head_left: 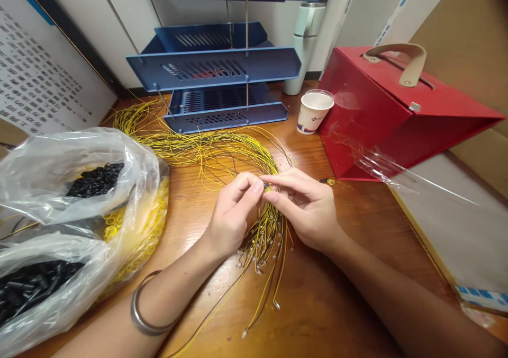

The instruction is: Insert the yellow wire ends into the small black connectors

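Note:
My left hand point(233, 209) and my right hand point(305, 204) meet above a wooden table point(349, 273), fingertips pinched together on a small dark piece on a yellow wire point(266, 186). Under both hands lies a bundle of thin yellow and brown wires point(222, 154), looping back toward the blue tray rack. Loose wire ends with small metal tips point(257, 257) fan out below my wrists. A metal bangle sits on my left forearm.
Clear plastic bags point(59, 209) at the left hold small black pieces and yellow rings. A blue stacked tray rack point(222, 72) stands at the back. A paper cup point(313, 112), a pale flask point(304, 45) and a red box with a handle point(397, 109) are at the right.

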Available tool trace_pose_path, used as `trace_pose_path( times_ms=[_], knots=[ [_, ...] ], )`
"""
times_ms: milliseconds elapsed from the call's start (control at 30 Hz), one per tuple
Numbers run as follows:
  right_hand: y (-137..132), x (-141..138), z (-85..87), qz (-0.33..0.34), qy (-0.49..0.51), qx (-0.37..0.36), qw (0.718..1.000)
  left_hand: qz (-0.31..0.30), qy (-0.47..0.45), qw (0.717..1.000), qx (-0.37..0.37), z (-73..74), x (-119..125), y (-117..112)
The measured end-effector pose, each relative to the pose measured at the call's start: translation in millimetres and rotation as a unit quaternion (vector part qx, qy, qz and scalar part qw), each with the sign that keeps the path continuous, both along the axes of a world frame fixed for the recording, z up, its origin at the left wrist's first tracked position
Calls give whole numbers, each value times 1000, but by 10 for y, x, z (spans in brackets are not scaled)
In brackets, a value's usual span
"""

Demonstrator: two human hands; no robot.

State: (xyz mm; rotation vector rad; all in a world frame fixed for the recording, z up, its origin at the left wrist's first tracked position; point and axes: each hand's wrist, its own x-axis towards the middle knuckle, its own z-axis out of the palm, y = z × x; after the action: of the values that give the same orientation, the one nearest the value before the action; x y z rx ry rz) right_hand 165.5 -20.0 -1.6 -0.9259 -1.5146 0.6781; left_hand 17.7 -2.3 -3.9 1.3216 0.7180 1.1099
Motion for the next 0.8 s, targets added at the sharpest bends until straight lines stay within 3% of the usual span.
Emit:
trace_pose_path(
  times_ms=[133, 467, 800],
  knots=[
    [7, 21, 5, 23, -15, 34, 999, -14, -3, 1000, -9, 8, -13, -7],
    [8, 9, 16, -24, -42, 56, 997, 1, 8, 1000, 12, 17, -8, 0],
    [16, 9, 19, -27, -39, 59, 997, -13, 29, 999, 2, 33, -24, 4]
  ],
)
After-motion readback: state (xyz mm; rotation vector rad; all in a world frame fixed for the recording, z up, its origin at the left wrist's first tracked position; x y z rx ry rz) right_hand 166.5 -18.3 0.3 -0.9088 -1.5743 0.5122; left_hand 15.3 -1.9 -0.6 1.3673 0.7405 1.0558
